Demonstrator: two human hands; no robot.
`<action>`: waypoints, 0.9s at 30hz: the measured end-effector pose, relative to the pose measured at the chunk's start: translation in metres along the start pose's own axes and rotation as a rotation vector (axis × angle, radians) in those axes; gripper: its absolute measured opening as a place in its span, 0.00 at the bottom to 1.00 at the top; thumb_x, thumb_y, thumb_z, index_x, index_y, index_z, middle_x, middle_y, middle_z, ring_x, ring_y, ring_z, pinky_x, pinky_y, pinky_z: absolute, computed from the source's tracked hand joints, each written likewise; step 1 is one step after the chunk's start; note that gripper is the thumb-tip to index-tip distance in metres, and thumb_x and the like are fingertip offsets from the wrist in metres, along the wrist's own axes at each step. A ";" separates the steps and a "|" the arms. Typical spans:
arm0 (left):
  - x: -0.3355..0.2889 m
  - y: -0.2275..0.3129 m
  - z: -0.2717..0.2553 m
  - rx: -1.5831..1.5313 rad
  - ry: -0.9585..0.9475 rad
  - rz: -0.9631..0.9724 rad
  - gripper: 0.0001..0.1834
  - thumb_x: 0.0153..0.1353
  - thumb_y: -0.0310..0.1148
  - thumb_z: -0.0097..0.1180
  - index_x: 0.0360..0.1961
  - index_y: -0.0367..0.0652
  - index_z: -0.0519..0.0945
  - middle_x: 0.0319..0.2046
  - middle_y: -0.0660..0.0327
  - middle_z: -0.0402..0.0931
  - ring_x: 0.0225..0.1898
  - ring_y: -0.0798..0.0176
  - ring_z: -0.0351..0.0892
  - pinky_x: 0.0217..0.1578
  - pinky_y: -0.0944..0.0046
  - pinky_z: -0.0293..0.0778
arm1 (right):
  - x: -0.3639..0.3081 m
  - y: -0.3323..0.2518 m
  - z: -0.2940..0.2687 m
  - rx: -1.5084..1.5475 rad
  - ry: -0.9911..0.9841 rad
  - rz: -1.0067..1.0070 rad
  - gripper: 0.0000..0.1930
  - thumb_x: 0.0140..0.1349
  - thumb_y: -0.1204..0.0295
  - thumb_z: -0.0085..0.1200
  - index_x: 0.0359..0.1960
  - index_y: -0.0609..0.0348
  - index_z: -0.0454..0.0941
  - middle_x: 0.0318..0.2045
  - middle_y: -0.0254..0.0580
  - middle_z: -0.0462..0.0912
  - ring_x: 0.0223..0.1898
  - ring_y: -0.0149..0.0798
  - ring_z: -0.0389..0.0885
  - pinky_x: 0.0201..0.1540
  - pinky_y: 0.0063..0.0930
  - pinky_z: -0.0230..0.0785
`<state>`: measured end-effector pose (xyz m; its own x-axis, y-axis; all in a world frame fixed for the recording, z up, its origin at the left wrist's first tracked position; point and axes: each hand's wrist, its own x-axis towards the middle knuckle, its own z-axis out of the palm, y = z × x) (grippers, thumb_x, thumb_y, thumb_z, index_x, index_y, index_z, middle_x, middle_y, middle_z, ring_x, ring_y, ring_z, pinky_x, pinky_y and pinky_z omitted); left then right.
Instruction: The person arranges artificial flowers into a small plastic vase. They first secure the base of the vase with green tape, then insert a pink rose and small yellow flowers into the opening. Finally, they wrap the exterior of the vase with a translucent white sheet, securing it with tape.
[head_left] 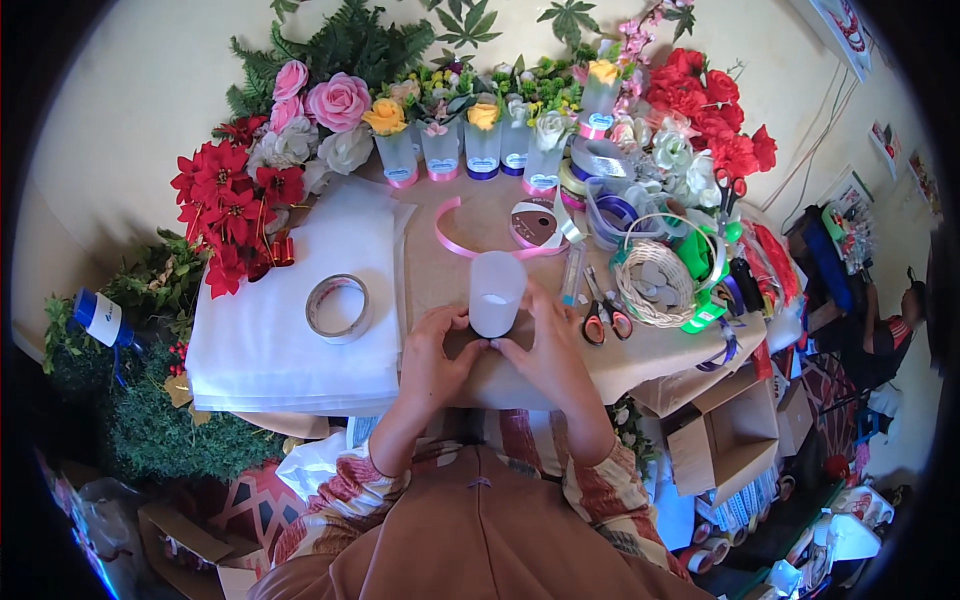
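Both the left hand [432, 352] and the right hand [548, 352] have fingers curled round the base of a frosted white cup [496, 293] at the table's near edge, unribboned and flowerless (unlike the finished cups [480, 148] lined up behind), so most decorating seems left

Open brown cardboard boxes [722, 440] right of table; blue-labelled bottle [98, 316] left

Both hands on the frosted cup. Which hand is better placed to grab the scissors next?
Right, probably. The scissors lie on the table just right of the right hand, with nothing between. The left hand sits on the far side of the frosted cup and would have to cross over it.
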<state>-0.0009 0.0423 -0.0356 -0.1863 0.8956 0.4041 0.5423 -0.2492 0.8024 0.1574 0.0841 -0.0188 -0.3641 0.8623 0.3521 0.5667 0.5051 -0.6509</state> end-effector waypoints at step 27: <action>0.002 0.003 0.018 0.275 -0.060 0.145 0.25 0.45 0.32 0.66 0.44 0.34 0.72 0.51 0.46 0.68 0.49 0.49 0.74 0.47 0.58 0.69 | -0.022 0.025 -0.036 -0.158 0.437 0.077 0.04 0.48 0.75 0.56 0.27 0.54 0.77 0.31 0.38 0.78 0.37 0.42 0.73 0.49 0.41 0.52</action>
<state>0.0151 0.0501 -0.0399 -0.0460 0.8802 0.4724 0.7625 -0.2746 0.5859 0.2063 0.0788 -0.0181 0.0094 0.8156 0.5785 0.6980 0.4089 -0.5879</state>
